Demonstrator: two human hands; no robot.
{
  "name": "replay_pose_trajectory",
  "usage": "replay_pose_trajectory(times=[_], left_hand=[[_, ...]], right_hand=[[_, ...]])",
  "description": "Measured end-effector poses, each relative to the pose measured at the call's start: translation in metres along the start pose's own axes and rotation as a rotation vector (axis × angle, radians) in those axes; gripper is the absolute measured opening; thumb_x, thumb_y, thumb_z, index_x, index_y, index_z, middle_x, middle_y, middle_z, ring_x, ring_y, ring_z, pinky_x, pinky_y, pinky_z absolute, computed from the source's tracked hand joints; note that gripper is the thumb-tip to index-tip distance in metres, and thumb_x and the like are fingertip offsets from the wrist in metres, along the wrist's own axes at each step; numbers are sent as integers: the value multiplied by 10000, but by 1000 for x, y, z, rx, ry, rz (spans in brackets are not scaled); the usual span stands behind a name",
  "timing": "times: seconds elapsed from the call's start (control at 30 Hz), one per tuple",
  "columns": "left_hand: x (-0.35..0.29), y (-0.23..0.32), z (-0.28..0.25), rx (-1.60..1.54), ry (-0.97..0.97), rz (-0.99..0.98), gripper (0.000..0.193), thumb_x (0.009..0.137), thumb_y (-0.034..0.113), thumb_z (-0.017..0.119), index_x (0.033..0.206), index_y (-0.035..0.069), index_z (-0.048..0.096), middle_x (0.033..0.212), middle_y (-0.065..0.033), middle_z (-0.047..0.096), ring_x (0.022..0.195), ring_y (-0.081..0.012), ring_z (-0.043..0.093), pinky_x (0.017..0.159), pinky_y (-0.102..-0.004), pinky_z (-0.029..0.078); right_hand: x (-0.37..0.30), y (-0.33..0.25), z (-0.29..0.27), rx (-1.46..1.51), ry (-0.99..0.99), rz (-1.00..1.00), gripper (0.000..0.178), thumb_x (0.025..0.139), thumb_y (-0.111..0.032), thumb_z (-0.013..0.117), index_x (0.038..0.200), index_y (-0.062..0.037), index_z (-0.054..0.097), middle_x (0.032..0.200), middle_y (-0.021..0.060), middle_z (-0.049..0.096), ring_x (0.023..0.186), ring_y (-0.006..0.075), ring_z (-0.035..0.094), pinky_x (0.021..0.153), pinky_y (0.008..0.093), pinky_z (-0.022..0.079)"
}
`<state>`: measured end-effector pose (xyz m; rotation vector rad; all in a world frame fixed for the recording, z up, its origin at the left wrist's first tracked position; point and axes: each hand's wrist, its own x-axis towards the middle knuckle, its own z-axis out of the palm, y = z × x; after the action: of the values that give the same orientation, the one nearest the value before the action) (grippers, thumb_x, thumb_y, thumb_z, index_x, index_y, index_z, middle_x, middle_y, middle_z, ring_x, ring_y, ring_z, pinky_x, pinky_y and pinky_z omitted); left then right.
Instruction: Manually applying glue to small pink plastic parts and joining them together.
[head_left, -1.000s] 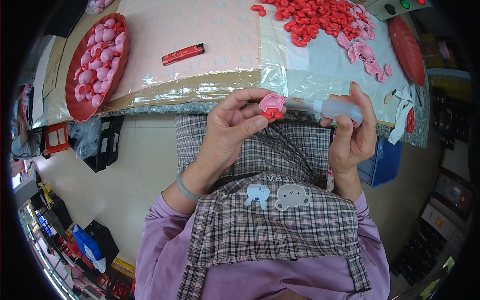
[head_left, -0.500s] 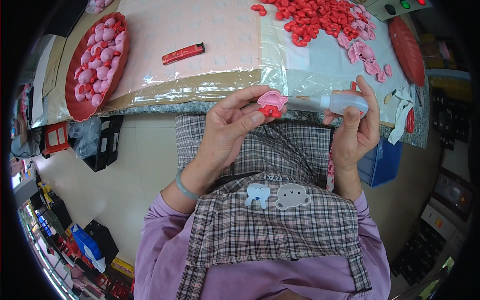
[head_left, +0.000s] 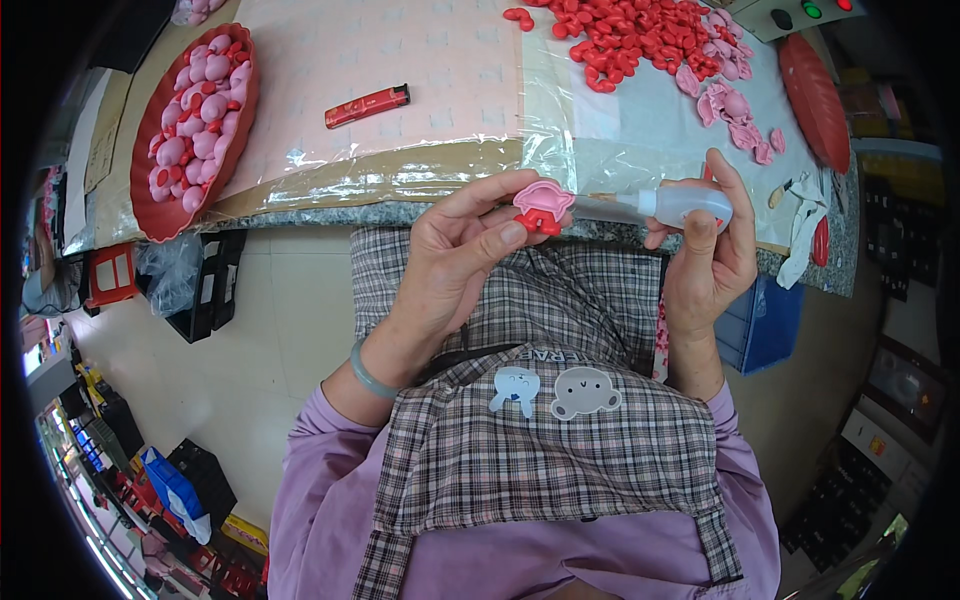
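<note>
Near edge of the plastic-covered table point(head_left: 300, 70): I see the left hand point(head_left: 455, 245) pinching a pink-and-red piece point(head_left: 541, 204) between thumb and fingers, the right hand point(head_left: 705, 265) clasping a squeeze bottle point(head_left: 680, 206) crosswise, its nozzle point(head_left: 628, 202) pointing left toward that piece.

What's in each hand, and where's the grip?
Left hand: a pink-and-red molded piece, pinched by its lower left side. Right hand: a translucent squeeze bottle, held around its body; the red bit beside it is unclear.
</note>
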<state>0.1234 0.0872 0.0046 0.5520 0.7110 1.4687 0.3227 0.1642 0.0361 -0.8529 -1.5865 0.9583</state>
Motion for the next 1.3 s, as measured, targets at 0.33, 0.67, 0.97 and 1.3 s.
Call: replay_pose_trajectory(times=[0.33, 0.67, 0.97, 1.3], left_hand=[[0, 1, -2, -32, -16, -16, 448, 882, 89, 613, 1302, -6, 490, 1211, -193, 591, 1076, -310, 617, 924, -363, 514], [1, 1, 1, -80, 0, -11, 417, 880, 26, 603, 1276, -43, 491, 1180, -195, 600, 1062, -282, 622, 921, -340, 522], [0, -1, -2, -14, 28, 0, 446, 844, 27, 637, 1265, -19, 499, 1219, -191, 578, 1092, -331, 601, 966, -422, 491], [0, -3, -3, -12, 9, 6, 451, 828, -3, 644, 1254, -20, 495, 1214, -184, 574, 1104, -321, 593, 986, -424, 477]], right_hand=[[0, 3, 0, 45, -6, 35, 467, 977, -239, 503, 1322, 62, 416, 930, 162, 629, 657, 136, 591, 531, 228, 491], [-1, 1, 1, 48, 20, 21, 472, 974, -243, 510, 1320, 63, 415, 928, 158, 628, 647, 135, 590, 547, 240, 496], [-3, -7, 0, -74, -11, -78, 470, 969, -223, 522, 1320, 69, 413, 939, 157, 626, 632, 129, 578, 569, 248, 496], [-4, -12, 1, -164, -45, -106, 462, 963, -209, 532, 1319, 66, 424, 944, 156, 631, 625, 118, 566, 579, 241, 494]])
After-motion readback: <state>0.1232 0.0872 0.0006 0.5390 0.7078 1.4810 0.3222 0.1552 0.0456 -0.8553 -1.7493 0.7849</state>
